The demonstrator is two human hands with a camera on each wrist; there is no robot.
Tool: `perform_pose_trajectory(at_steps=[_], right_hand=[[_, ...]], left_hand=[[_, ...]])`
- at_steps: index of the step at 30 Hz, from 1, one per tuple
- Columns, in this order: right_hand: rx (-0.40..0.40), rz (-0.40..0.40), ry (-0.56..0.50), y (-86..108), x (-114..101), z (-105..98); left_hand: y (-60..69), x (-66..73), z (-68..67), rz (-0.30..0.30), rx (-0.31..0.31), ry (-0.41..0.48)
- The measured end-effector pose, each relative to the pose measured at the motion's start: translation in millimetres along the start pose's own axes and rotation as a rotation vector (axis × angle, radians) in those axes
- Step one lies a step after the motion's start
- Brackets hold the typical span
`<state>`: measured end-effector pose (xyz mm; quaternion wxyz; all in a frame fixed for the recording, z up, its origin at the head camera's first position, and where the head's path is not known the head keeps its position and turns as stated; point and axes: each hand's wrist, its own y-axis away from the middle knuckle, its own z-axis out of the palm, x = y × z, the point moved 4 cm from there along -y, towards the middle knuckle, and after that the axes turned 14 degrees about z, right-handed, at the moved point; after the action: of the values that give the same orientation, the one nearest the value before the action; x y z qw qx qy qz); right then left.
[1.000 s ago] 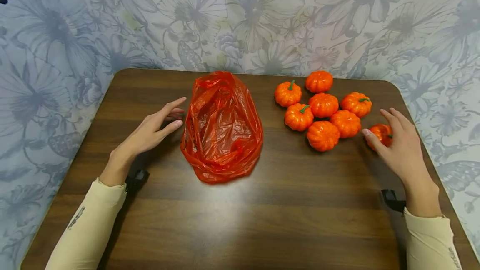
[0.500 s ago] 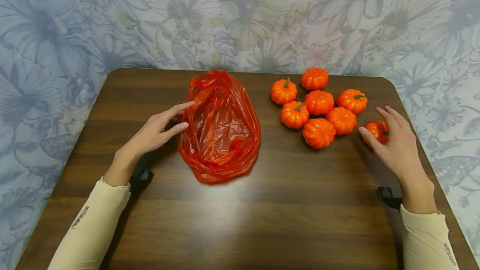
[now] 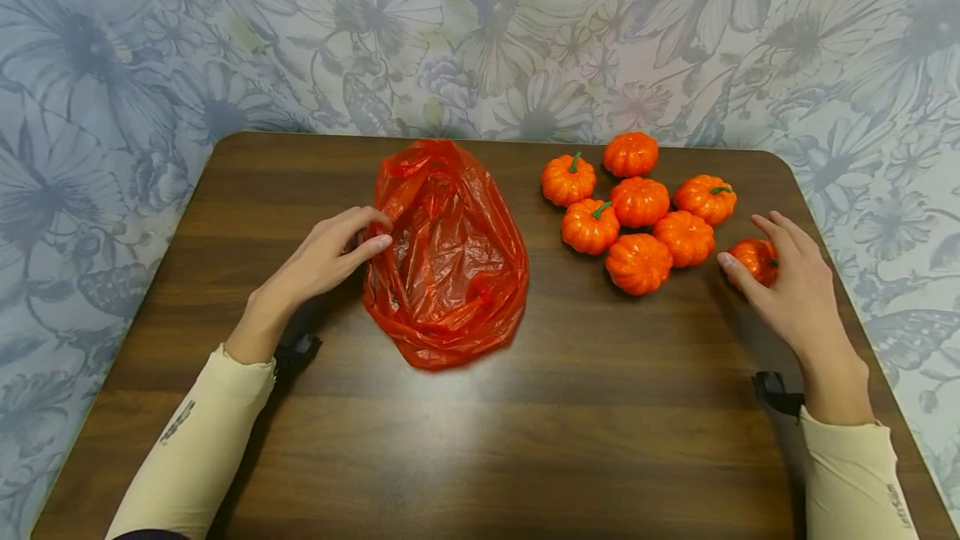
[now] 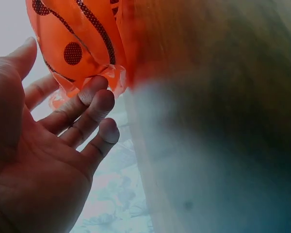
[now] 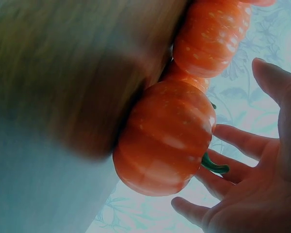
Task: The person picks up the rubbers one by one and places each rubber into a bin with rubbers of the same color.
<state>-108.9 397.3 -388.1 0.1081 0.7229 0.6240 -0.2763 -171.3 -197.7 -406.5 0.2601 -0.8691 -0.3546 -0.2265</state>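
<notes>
A crumpled red plastic bag lies on the table left of centre. My left hand touches its left edge, with thumb and fingers relaxed and apart; the left wrist view shows the fingertips of the left hand against the bag, which has dark markings. At the right, my right hand is spread over a small orange pumpkin, partly hidden by the hand. In the right wrist view this pumpkin has a green stem beside the loosely spread fingers of the right hand.
Several orange pumpkins stand in a cluster between the bag and my right hand. The brown wooden table has its far edge against a wall with a floral pattern.
My left hand has moved right to the bag's edge, its fingers bending a little, and the bag has shifted slightly. The right hand stays around the single pumpkin.
</notes>
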Motion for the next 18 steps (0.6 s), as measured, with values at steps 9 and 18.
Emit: perform_pose_trajectory(at_steps=[9, 18], right_hand=[[-0.003, 0.014, 0.000, 1.3, 2.5, -0.6], [-0.015, 0.027, -0.009, 0.1, 3.7, -3.2]], left_hand=[[-0.8, -4.2, 3.5, -0.020, 0.013, -0.002], [3.7, -5.9, 4.1, -0.026, 0.006, -0.028]])
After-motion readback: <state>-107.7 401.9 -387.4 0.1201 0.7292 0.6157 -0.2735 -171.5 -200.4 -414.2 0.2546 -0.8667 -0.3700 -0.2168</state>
